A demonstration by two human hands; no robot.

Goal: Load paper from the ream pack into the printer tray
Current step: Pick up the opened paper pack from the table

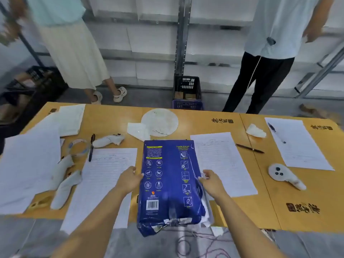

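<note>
A blue ream pack (168, 181) lies lengthwise on the yellow table (264, 211), its torn near end hanging over the front edge with white paper showing at the right corner. My left hand (130, 178) grips the pack's left side. My right hand (211, 181) holds the right side, fingers on the torn wrapper. No printer or tray is in view.
Lined sheets (222, 162) lie left and right of the pack, with pens (249, 148), crumpled tissues, a tape roll (79, 146) and a round white disc (159, 122). Two people stand beyond the table; a dark crate (187, 93) sits on the floor between them.
</note>
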